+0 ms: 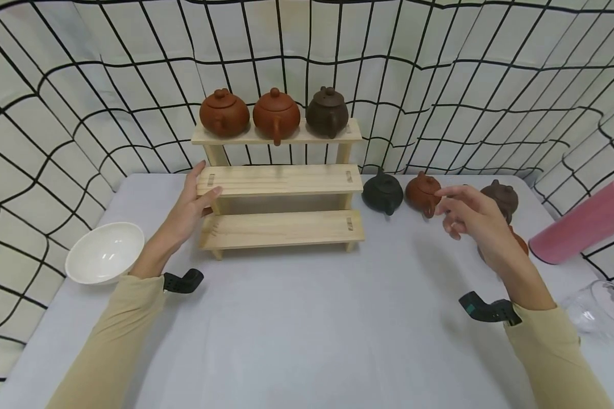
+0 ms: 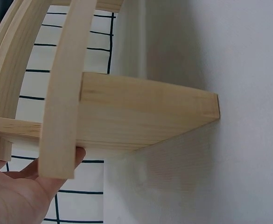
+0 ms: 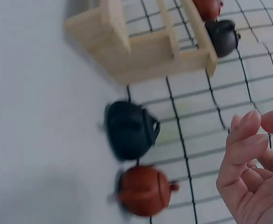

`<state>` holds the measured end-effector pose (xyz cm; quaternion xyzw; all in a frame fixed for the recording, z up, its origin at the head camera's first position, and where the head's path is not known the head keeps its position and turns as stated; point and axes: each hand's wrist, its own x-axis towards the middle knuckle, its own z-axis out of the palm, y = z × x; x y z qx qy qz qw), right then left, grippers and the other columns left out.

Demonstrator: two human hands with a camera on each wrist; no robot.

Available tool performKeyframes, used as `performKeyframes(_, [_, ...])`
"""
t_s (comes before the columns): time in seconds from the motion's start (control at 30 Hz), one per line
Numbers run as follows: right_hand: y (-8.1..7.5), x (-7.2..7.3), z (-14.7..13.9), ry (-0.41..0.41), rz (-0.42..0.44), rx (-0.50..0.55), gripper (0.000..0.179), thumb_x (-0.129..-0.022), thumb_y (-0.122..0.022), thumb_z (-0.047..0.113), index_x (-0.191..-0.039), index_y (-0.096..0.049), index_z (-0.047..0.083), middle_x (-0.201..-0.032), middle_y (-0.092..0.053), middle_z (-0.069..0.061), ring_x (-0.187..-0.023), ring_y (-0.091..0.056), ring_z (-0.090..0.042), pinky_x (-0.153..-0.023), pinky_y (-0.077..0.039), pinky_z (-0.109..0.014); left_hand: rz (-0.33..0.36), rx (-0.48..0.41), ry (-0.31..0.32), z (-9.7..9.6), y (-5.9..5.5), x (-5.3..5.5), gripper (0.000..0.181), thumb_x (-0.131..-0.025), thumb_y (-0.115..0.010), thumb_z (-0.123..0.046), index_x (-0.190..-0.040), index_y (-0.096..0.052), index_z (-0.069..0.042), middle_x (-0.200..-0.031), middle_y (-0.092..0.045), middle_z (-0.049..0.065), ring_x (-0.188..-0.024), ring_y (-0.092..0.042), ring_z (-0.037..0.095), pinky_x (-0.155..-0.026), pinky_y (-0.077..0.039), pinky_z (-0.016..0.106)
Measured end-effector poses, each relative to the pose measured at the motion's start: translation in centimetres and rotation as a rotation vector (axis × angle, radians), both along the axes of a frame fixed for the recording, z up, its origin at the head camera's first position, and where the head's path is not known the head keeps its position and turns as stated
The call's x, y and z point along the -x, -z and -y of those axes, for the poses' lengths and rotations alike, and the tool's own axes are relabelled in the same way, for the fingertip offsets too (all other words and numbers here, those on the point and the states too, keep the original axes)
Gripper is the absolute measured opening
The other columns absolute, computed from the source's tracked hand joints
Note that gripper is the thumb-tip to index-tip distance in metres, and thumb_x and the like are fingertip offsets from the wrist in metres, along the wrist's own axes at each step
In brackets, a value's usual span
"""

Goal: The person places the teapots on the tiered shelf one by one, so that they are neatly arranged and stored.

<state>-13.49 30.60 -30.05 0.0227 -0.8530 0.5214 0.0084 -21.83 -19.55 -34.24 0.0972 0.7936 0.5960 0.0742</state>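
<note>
A three-tier wooden shelf (image 1: 281, 180) stands at the back of the table. My left hand (image 1: 181, 213) grips the left end of its middle tier, thumb over the board. Two reddish-brown teapots (image 1: 224, 118) and a dark brown teapot (image 1: 327, 116) sit in a row on the top tier. To the shelf's right, a black teapot (image 1: 382, 194) and a reddish teapot (image 1: 420, 192) rest on the table. My right hand (image 1: 473, 218) hovers near the reddish one, fingers loosely bent and holding nothing. Beyond it stands a greyish-brown teapot (image 1: 501, 197); another reddish teapot (image 1: 519, 241) is mostly hidden behind my wrist.
A white bowl (image 1: 104, 254) lies left of my left forearm. At the right edge are a pink bottle (image 1: 578, 221) and a clear glass (image 1: 588, 309). Black wire mesh (image 1: 419, 65) encloses the back and sides of the white-covered table (image 1: 307, 329).
</note>
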Motion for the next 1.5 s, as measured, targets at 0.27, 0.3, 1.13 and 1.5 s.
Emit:
performKeyframes(0.27, [2.4, -3.1, -5.6, 0.111, 0.058, -0.083, 0.014, -0.112, -0.048, 0.021, -0.123, -0.056, 0.025, -0.088, -0.066, 0.015, -0.066, -0.057, -0.013, -0.056, -0.049, -0.024, 0.001, 0.012, 0.001, 0.2, -0.1, -0.1, 0.079, -0.113, -0.040, -0.028, -0.166, 0.018, -0.014, -0.172, 0.001, 0.022, -0.151, -0.022, 0.044, -0.120, -0.024, 0.066])
performKeyframes(0.3, [2.7, -3.5, -6.0, 0.122, 0.064, -0.102, 0.016, -0.112, -0.048, 0.021, -0.126, -0.056, 0.020, -0.088, -0.066, 0.014, -0.066, -0.058, -0.013, -0.056, -0.049, -0.024, -0.002, 0.016, 0.003, 0.3, -0.1, -0.2, 0.079, -0.113, -0.040, -0.028, -0.166, 0.018, -0.014, -0.172, 0.002, 0.021, -0.151, -0.021, 0.044, -0.119, -0.024, 0.066])
performKeyframes(1.13, [6.5, -6.6, -10.1, 0.175, 0.385, -0.216, 0.055, -0.113, -0.038, 0.028, -0.132, -0.031, -0.023, -0.087, -0.069, 0.000, -0.067, -0.067, -0.011, -0.064, -0.057, -0.026, -0.011, -0.022, 0.017, 0.2, 0.0, -0.1, 0.079, -0.113, -0.041, -0.025, -0.166, 0.016, -0.013, -0.172, 0.000, 0.022, -0.152, -0.021, 0.043, -0.120, -0.023, 0.066])
performKeyframes(1.5, [8.0, -6.8, -10.8, 0.156, 0.424, 0.525, 0.034, -0.113, -0.046, 0.031, -0.099, -0.075, 0.022, -0.093, -0.078, 0.002, -0.071, -0.069, -0.013, -0.064, -0.057, -0.026, -0.007, -0.017, 0.009, 0.2, 0.1, -0.1, 0.078, -0.113, -0.041, -0.024, -0.166, 0.016, -0.013, -0.172, 0.002, 0.020, -0.154, -0.019, 0.042, -0.120, -0.023, 0.065])
